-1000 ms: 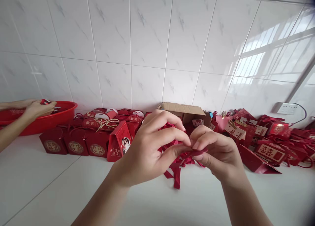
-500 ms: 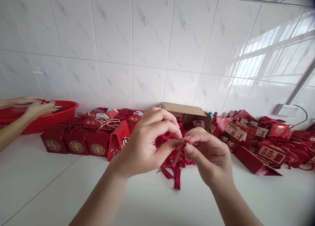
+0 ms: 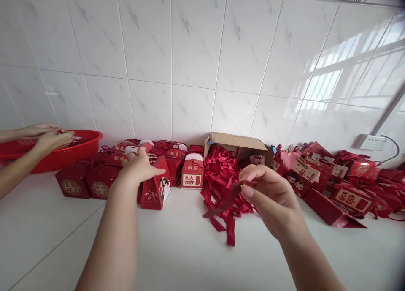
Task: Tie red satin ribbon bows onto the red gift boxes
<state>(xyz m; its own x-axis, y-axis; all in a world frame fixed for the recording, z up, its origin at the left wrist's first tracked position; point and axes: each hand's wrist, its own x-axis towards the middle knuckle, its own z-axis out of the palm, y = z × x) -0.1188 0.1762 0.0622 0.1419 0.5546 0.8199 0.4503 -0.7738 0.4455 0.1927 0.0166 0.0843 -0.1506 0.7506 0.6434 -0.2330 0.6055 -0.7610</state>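
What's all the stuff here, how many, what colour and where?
Glossy tiled wall: one, white, behind.
Tabletop: one, white, below.
Round plastic basin: one, red, left.
Co-worker's hands: two, at the basin.
Paper gift boxes: many, mostly red, left to right.
Triangular paper couple-picture box: one, red, left.
Open cardboard box: one, brown, back middle.
Satin ribbons: many, dark red, middle.
Wall socket: one, white, right.
Left hand: one, by the gift boxes.
Right hand: one, right, holding ribbon strip.

Cardboard carton [image 3: 238, 140] as landmark: brown, on pale tabletop [image 3: 177, 253]. Behind it, white tiled wall [image 3: 193, 50], grey streaks. Well left of carton, red basin [image 3: 71, 153]. Well right of carton, white socket block [image 3: 373, 142], dark cable [image 3: 398, 145] curving beside it; window reflection [image 3: 325, 82] above carton's level.
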